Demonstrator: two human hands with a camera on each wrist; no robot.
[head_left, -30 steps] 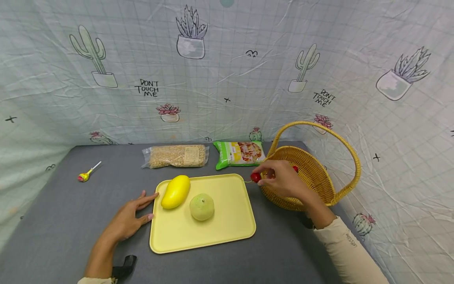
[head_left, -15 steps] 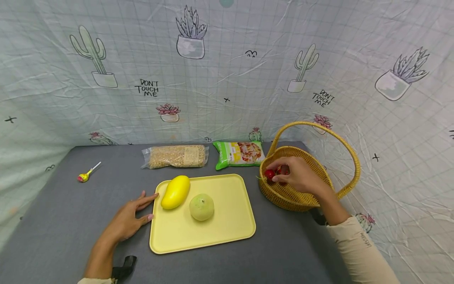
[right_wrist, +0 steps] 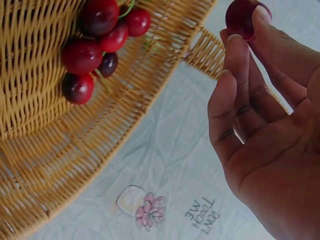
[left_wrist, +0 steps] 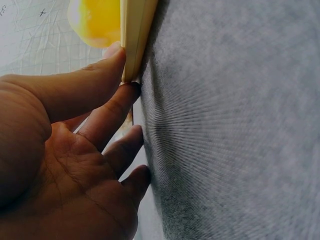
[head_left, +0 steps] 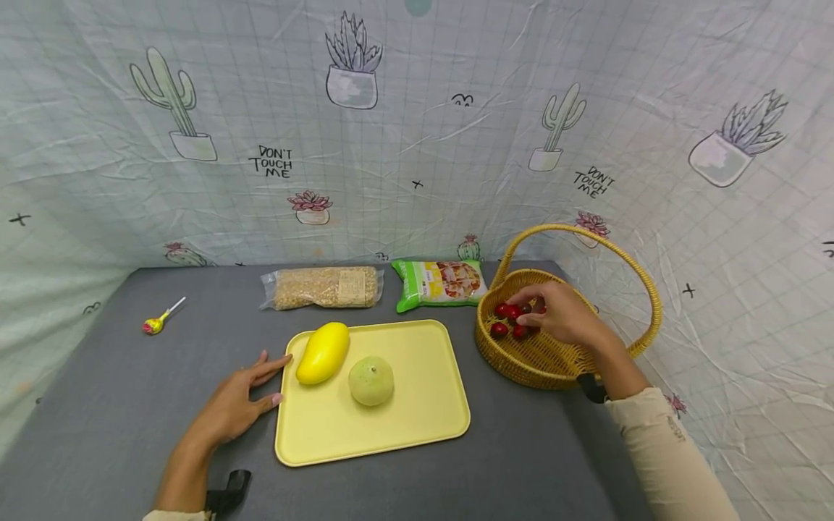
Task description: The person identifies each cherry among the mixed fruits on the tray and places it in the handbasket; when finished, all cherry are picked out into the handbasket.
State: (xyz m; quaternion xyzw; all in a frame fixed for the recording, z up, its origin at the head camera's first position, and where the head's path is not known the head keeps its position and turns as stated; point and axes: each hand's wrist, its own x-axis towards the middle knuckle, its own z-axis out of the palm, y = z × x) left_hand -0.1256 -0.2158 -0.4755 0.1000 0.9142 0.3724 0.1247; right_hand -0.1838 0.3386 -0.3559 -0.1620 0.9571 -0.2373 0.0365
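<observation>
My right hand (head_left: 557, 312) is over the wicker basket (head_left: 521, 370). In the right wrist view its thumb and fingertips pinch a dark red cherry (right_wrist: 244, 19); in the head view that cherry is hard to tell from the others. Several cherries (right_wrist: 81, 56) lie together inside the basket, some with green stems. My left hand (head_left: 228, 407) rests at the left edge of the yellow tray (head_left: 420, 409), its fingers extended and its thumb and index finger touching the rim. On the tray are a yellow mango (head_left: 322, 353) and a round pale-green fruit (head_left: 371, 381).
Behind the tray lie a clear bag of grains or flakes (head_left: 313, 288) and a green snack packet (head_left: 443, 282). A lollipop (head_left: 156, 323) is at the far left of the grey table (head_left: 130, 391). The basket's tall handle (head_left: 641, 271) arches at the right. A printed cloth hangs behind.
My right hand has carried cherries from beside the basket's left rim to inside it and shifted slightly right. Several cherries now show in the basket. My left hand has stayed at the tray.
</observation>
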